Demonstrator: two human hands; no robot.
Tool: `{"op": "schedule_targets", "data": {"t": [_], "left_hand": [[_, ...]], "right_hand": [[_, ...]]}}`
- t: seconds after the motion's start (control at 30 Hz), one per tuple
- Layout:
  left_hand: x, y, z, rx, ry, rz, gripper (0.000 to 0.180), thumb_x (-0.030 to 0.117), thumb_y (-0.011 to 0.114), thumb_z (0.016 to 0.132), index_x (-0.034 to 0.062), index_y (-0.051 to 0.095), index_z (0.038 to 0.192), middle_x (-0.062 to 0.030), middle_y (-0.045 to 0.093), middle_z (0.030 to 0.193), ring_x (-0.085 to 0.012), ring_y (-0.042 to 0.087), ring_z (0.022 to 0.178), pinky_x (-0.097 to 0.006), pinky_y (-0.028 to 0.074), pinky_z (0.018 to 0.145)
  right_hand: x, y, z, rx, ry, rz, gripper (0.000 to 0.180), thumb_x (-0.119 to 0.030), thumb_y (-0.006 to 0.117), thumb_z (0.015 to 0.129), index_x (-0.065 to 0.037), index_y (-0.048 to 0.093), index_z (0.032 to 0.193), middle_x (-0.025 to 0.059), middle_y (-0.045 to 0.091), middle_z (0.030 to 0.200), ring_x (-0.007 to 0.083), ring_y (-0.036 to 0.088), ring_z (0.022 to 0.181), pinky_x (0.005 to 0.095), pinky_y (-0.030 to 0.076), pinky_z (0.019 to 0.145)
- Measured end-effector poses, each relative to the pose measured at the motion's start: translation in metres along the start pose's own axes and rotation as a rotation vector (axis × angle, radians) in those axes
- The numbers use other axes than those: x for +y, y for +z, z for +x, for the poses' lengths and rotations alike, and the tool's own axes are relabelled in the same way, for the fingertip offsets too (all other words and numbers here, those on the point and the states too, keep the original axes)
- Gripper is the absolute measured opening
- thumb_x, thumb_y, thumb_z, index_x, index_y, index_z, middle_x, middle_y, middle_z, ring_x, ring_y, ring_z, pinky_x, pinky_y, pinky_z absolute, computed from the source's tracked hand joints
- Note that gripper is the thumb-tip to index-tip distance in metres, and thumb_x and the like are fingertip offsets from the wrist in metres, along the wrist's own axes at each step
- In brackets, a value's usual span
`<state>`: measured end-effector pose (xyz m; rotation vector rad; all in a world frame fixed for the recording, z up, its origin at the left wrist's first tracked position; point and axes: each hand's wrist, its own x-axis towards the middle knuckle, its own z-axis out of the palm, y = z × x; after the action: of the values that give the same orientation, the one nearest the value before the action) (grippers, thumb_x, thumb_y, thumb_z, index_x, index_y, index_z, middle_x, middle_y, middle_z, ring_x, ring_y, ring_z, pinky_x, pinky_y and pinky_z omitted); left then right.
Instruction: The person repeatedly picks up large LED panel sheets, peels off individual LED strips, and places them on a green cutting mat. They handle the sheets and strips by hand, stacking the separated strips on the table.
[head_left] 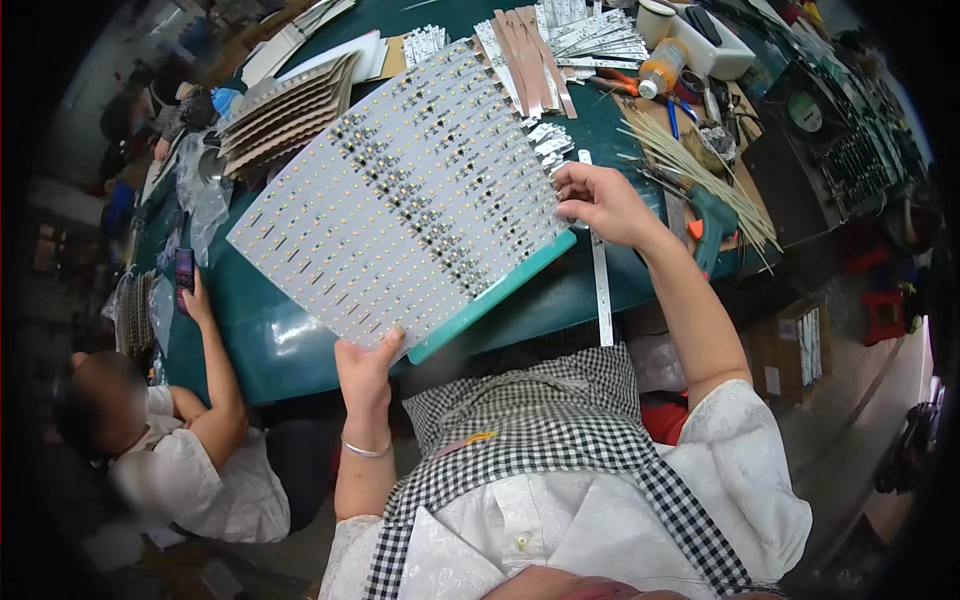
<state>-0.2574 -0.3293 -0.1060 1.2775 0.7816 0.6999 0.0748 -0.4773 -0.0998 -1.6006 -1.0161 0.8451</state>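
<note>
A large pale LED circuit board sheet point(330, 230), dotted with rows of small yellow LEDs and dark components, is tilted over the table. A teal strip point(490, 298) runs along its near right edge. My left hand point(366, 372) grips the near corner with the thumb on top; its other fingers are hidden underneath. At the right edge, my right hand point(605, 205) has thumb and fingers curled together in a pinch on the sheet's border. Just beyond that hand, a narrow white LED strip point(601, 290) overhangs the table's front edge.
On the green table point(270, 340) lie stacked brown-edged boards point(285, 120), loose LED strips point(595, 38), a green glue gun point(712, 225), thin pale sticks point(700, 175) and an orange-labelled bottle point(662, 68). At left, another person point(215, 450) holds a phone point(185, 272).
</note>
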Motion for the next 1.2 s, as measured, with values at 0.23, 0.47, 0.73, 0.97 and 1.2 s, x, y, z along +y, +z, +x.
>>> {"op": "schedule_targets", "data": {"t": [0.23, 0.47, 0.73, 0.97, 1.2], "left_hand": [[-0.002, 0.011, -0.006, 0.09, 0.094, -0.029, 0.032, -0.003, 0.07, 0.076, -0.0056, 0.059, 0.107, -0.0105, 0.065, 0.1, -0.0177, 0.062, 0.09, -0.032, 0.049, 0.084], [-0.005, 0.008, -0.001, 0.018, -0.001, -0.025, 0.028, -0.002, 0.07, 0.077, -0.0053, 0.061, 0.103, -0.0093, 0.066, 0.095, -0.0157, 0.062, 0.084, -0.029, 0.05, 0.077], [-0.008, 0.023, -0.02, 0.139, 0.203, 0.032, 0.019, -0.004, 0.069, 0.078, -0.0042, 0.062, 0.095, -0.0074, 0.066, 0.091, -0.0147, 0.061, 0.08, -0.027, 0.049, 0.076], [-0.014, 0.023, -0.029, 0.17, 0.312, 0.233, 0.017, -0.009, 0.067, 0.077, -0.0066, 0.063, 0.093, -0.0093, 0.066, 0.088, -0.0165, 0.062, 0.08, -0.028, 0.049, 0.076], [-0.023, 0.021, -0.029, 0.155, 0.461, 0.28, 0.017, -0.012, 0.066, 0.075, -0.0057, 0.065, 0.091, -0.009, 0.067, 0.089, -0.0176, 0.063, 0.082, -0.029, 0.05, 0.075]], "right_hand": [[-0.011, -0.005, -0.002, 0.019, -0.029, -0.182, 0.026, 0.006, 0.066, 0.076, 0.004, 0.057, 0.101, 0.0062, 0.062, 0.087, 0.0114, 0.061, 0.08, 0.0261, 0.051, 0.073], [-0.011, -0.01, 0.001, -0.018, -0.005, -0.095, 0.034, 0.005, 0.072, 0.072, 0.003, 0.057, 0.103, 0.0048, 0.063, 0.089, 0.0124, 0.062, 0.084, 0.027, 0.05, 0.076], [-0.008, 0.016, -0.019, 0.196, -0.041, -0.077, 0.038, 0.01, 0.072, 0.067, 0.001, 0.064, 0.103, 0.0065, 0.069, 0.094, 0.0117, 0.064, 0.088, 0.028, 0.051, 0.08], [-0.003, 0.024, -0.026, 0.358, -0.151, -0.174, 0.029, 0.006, 0.076, 0.064, -0.001, 0.069, 0.091, 0.0056, 0.071, 0.079, 0.0092, 0.065, 0.07, 0.0253, 0.053, 0.066], [-0.015, 0.03, -0.032, 0.432, -0.151, -0.241, 0.027, 0.003, 0.078, 0.062, -0.004, 0.071, 0.087, 0.0061, 0.071, 0.078, 0.0106, 0.066, 0.066, 0.0256, 0.052, 0.063]]}}
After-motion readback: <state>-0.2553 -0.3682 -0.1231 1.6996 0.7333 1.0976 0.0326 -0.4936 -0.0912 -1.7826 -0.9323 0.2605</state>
